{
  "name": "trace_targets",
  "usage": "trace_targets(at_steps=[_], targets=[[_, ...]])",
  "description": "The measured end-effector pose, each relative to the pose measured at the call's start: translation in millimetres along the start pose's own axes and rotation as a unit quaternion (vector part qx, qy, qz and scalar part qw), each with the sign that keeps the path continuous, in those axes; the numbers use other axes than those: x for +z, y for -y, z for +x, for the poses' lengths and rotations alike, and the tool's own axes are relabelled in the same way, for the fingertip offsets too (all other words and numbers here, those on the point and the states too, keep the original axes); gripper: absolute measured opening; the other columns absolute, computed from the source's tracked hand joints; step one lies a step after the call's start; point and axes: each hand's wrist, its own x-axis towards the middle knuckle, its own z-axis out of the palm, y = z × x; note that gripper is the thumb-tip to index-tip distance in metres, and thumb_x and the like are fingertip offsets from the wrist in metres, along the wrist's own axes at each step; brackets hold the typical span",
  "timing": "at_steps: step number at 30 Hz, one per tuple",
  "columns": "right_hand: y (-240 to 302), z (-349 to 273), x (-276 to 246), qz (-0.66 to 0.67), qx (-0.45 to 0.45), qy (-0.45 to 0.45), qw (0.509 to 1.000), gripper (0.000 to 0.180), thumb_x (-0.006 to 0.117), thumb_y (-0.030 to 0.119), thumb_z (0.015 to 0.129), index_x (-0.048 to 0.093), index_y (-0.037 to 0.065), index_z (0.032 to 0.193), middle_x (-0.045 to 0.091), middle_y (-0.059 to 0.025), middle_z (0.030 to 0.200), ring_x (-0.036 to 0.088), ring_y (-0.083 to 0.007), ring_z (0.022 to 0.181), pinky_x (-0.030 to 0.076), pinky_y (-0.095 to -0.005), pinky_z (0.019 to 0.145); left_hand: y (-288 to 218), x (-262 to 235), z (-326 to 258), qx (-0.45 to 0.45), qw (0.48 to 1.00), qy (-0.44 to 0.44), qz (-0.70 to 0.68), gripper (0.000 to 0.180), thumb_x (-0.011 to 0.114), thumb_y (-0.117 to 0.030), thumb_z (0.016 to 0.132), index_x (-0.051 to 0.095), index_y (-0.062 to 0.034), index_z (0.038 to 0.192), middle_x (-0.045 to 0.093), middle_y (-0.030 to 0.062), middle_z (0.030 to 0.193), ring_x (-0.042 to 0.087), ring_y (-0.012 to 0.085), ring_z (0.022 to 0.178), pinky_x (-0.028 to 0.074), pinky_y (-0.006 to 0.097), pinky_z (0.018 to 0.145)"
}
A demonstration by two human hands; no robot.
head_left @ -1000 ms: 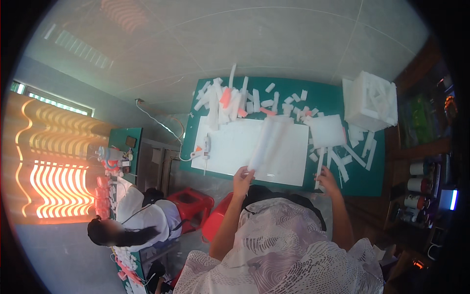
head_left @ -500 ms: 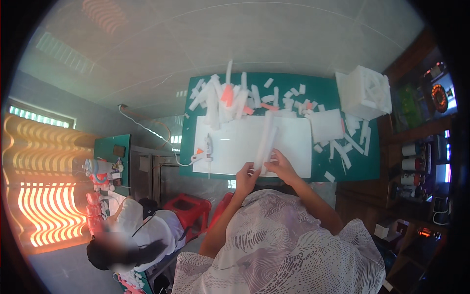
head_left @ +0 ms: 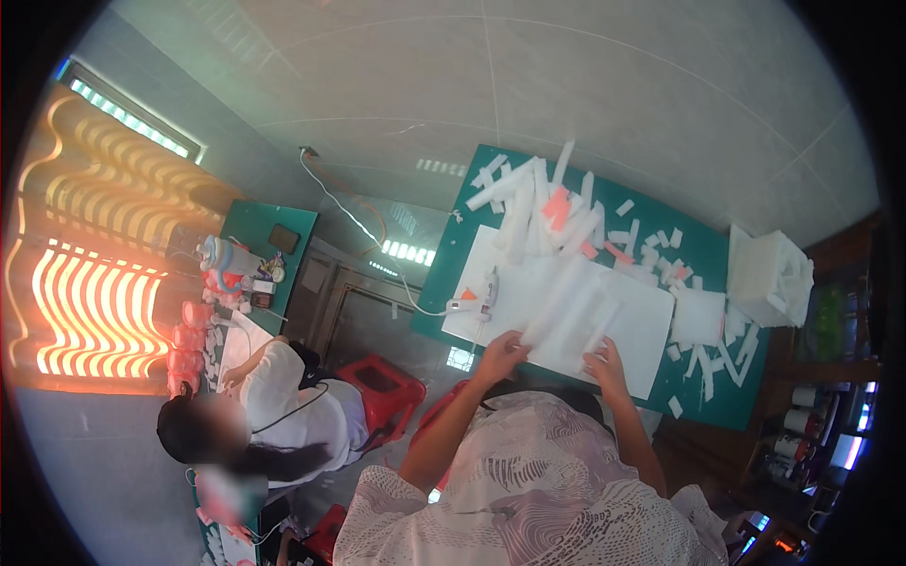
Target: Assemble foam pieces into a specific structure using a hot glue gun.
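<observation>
**Two hands on white foam pieces over a large white board**

Both forearms come up from the lower edge in patterned sleeves and reach forward onto the green surface. The left hand sits at the near edge of the large white board, palm down, wrist bent slightly inward; its fingers curl onto the near end of a long white foam strip. The right hand lies just beside it, fingers reaching up toward a second white strip. Motion blur hides the fingertips, so whether either hand is truly clenched on a strip or only pressing it cannot be told.

The long foam strip lies on the board, between the two hands at its near end. Its long axis runs diagonally, from the hands at lower left up and away to the upper right. The second strip lies roughly parallel, just right of it.

A glue gun rests on the board's left edge, near the left hand but apart from it, its cord trailing off to the left. Beyond the board, a loose heap of white and orange foam offcuts covers the far part of the surface, and a white foam block stands at the right end. To the left, another person in white sits at a separate green table.
</observation>
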Motion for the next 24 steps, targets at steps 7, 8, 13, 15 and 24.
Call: trace_targets(at_steps=[7,8,13,15,24], targets=[[4,-3,-19,-0.045,-0.027,-0.064,0.997,0.063,0.06,0.013,0.081,0.03,0.009,0.137,0.05,-0.0114,0.111,0.055,-0.022,0.098,0.049,-0.0326,0.079,-25,-91,67,0.083,0.988,-0.132,0.016,0.031,0.063,-0.01,0.085,0.051,0.0031,0.11,0.064,0.009,0.083,0.062,0.0139,0.066,0.05,0.025,0.058],[3,-5,-22,-0.053,-0.025,-0.079,0.995,0.063,0.06,0.012,0.081,0.031,0.009,0.137,0.05,-0.0116,0.111,0.055,-0.0219,0.098,0.05,-0.0324,0.077,-30,-103,79,0.052,0.986,-0.156,0.039,0.032,0.063,-0.011,0.084,0.052,0.0029,0.111,0.064,0.0102,0.083,0.062,0.0143,0.064,0.05,0.025,0.057],[-18,-7,-19,-0.077,-0.036,-0.111,0.99,0.064,0.061,0.008,0.079,0.032,0.007,0.136,0.05,-0.0129,0.11,0.057,-0.0217,0.094,0.051,-0.0314,0.072,0,-186,113,0.01,0.976,-0.204,0.078,0.031,0.06,-0.012,0.085,0.053,0.0024,0.111,0.064,0.0111,0.085,0.062,0.0153,0.062,0.05,0.025,0.055],[-30,-10,-23,-0.087,-0.027,-0.119,0.989,0.064,0.062,0.007,0.078,0.032,0.005,0.135,0.051,-0.0137,0.108,0.059,-0.0218,0.09,0.052,-0.031,0.07,4,-202,118,-0.021,0.984,-0.167,0.063,0.03,0.057,-0.013,0.086,0.054,0.0017,0.112,0.064,0.01,0.088,0.063,0.0156,0.064,0.051,0.025,0.057],[-60,-28,-41,-0.111,0.02,-0.182,0.977,0.063,0.063,0.005,0.077,0.035,0.005,0.133,0.054,-0.014,0.103,0.06,-0.0225,0.087,0.054,-0.0314,0.068,-27,-212,161,-0.024,0.986,-0.159,0.038,0.031,0.054,-0.015,0.09,0.051,-0.0035,0.118,0.064,0.0058,0.087,0.062,0.0127,0.064,0.049,0.024,0.054]])
